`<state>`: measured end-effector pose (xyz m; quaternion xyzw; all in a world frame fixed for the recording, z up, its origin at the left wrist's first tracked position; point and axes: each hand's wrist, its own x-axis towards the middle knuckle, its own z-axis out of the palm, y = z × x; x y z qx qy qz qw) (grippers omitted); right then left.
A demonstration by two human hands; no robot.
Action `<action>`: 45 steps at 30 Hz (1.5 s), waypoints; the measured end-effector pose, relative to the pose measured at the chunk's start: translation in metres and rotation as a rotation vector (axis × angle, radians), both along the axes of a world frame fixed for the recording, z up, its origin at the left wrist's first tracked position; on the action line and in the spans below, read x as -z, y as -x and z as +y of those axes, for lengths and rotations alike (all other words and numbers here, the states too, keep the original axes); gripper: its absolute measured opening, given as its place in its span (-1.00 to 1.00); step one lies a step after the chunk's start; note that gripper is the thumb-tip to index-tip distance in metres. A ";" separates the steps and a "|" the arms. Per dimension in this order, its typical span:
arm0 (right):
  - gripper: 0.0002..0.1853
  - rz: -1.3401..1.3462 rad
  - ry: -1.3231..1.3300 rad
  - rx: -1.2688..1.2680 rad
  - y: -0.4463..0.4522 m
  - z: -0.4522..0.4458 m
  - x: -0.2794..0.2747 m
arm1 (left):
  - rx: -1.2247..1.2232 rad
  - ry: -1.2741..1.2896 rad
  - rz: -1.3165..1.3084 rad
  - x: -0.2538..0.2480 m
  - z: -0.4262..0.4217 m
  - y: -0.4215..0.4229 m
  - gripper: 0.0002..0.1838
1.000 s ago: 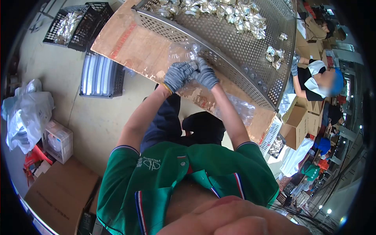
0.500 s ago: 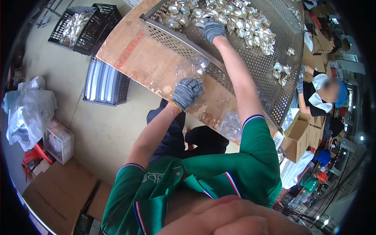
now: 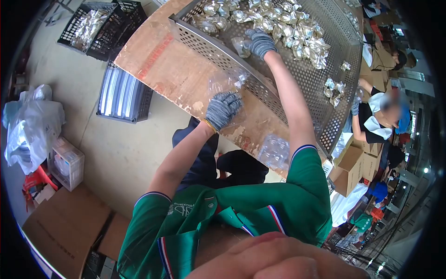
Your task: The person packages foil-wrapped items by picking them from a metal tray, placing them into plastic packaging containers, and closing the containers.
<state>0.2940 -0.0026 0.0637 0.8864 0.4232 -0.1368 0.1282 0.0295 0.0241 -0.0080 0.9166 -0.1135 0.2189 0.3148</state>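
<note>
Moulded clear plastic pack [image 3: 274, 151], flat on the wooden surface [image 3: 186, 79] beside the right forearm.

Left hand [image 3: 223, 109], in grey knit glove: on the surface, outside the tray; fingers curled, contents impossible to tell.

Crinkled clear plastic [image 3: 222, 83]: just beyond the left knuckles, against the tray wall.

Perforated metal tray [image 3: 204, 49]: across the far side of the surface.

Foil-wrapped packet [image 3: 240, 47]: inside the tray, immediately left of the right-hand fingertips and touching; long axis slanting, hard to fix through blur. Nearer hand: the right.

Right hand [image 3: 261, 43], gloved: over the tray floor, fingers apparently pinching the packet's right edge.

Heap of similar packets [image 3: 290, 23]: beyond and to the right of the right hand.
</note>
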 end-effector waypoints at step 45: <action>-0.36 0.259 -0.433 0.416 0.262 -0.102 0.011 | 0.096 -0.036 0.083 0.013 0.018 -0.010 -0.34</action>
